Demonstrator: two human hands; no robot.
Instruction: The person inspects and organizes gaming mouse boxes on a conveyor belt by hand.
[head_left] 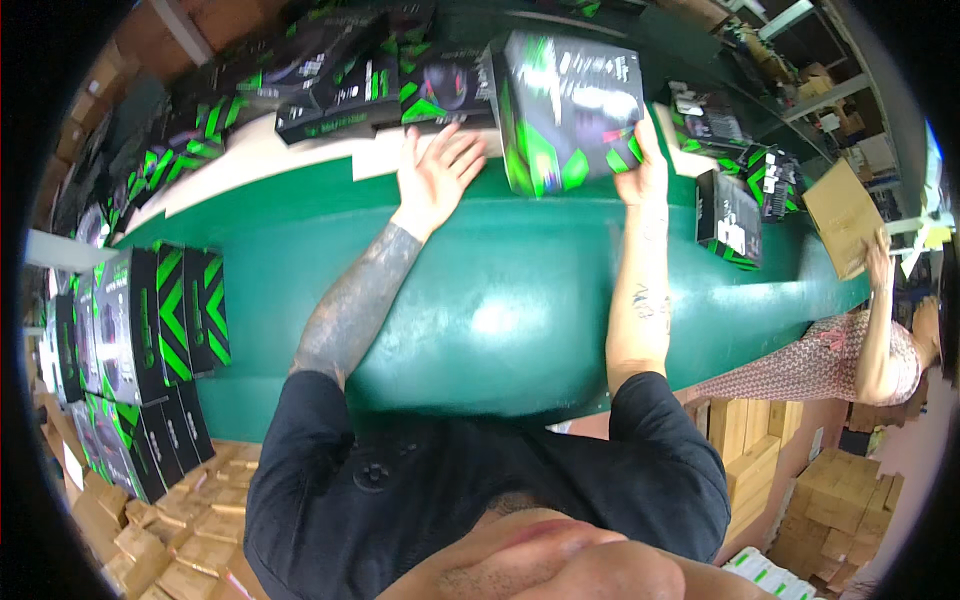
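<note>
My right hand [643, 168] grips a black retail box [565, 105] with green stripes by its right side, thumb along the near edge. The box is raised over the far side of the green table [480, 290] and slightly blurred. Palm up and fingers spread, my left hand [438, 178] is empty, to the left of that box. Just beyond its fingertips stands another black and green box [445, 88] in the far row. Part of the held box's right edge is hidden behind my right fingers.
Rows of similar boxes [340, 110] line the far edge on pale strips. More boxes [130, 320] stack at the left. A small dark box [728, 218] sits right of my arm. At the right, another person's hand [878, 258] touches a brown cardboard piece [845, 217]. Cartons [200, 540] lie below left.
</note>
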